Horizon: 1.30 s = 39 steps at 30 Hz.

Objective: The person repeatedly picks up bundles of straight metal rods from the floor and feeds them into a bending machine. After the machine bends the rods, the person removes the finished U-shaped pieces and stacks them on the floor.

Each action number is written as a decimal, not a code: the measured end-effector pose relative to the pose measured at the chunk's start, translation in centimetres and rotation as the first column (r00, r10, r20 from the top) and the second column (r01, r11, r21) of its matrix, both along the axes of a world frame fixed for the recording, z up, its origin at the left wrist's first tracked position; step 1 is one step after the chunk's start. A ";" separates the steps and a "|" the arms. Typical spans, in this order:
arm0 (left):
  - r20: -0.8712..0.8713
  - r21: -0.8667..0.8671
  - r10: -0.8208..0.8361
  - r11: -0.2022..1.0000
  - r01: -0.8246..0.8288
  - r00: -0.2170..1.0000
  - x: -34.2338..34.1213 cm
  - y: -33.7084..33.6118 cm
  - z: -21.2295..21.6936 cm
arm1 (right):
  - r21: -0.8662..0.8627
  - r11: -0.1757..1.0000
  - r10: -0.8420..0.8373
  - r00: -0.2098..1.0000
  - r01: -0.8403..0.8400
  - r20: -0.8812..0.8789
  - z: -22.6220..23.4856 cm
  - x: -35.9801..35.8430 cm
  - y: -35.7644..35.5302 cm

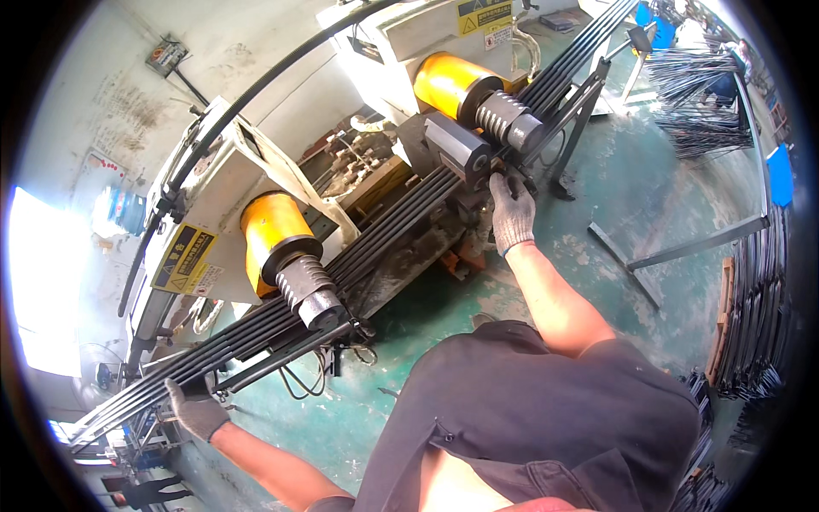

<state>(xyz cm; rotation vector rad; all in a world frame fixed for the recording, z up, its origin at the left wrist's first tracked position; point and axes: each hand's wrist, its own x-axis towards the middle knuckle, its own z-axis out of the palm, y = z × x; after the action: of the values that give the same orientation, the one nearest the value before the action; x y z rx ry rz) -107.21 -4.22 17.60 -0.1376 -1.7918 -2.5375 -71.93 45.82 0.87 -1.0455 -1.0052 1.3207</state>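
A bundle of long dark metal rods (384,224) lies slantwise across the machine, from lower left to upper right. My left hand (198,411), in a grey knit glove, is at the rods' lower left part. Its thumb lies against the near rod; its other fingers are mostly hidden. My right hand (514,212), gloved too, reaches up to the near end of a dark metal block (458,147). Its fingers are curled at a small dark part below the block, which they largely cover. Two ribbed metal cylinders, one left (305,286) and one right (503,115), stick out over the rods.
Yellow collars (277,235) join the cylinders to white machine housings (230,171). Cables (311,380) hang below the rail. A metal frame (695,243) stands on the green floor at right, beside stacked dark rods (755,299). Another person (153,492) is at far lower left.
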 end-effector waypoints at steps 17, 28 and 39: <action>-0.477 -0.453 -0.118 0.882 -0.129 0.871 5.5 16.0 17.9 | -0.188 0.980 -0.005 0.933 -0.067 -0.360 1.3 -2.5 6.8; -0.622 -0.741 -0.493 0.623 -0.253 0.608 8.1 23.9 19.6 | -0.048 0.986 -0.141 0.946 0.162 0.292 2.4 -1.6 1.7; -0.709 -0.681 -0.533 0.687 -0.253 0.461 6.4 23.7 24.1 | -0.182 0.842 0.324 0.745 -0.508 -0.583 3.5 -6.9 -6.2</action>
<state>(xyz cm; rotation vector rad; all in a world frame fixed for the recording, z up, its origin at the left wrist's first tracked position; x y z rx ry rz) -100.83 19.51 41.67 -1.4141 -2.0560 -1.0542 -78.84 39.64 4.35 -0.6225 -0.6104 2.0814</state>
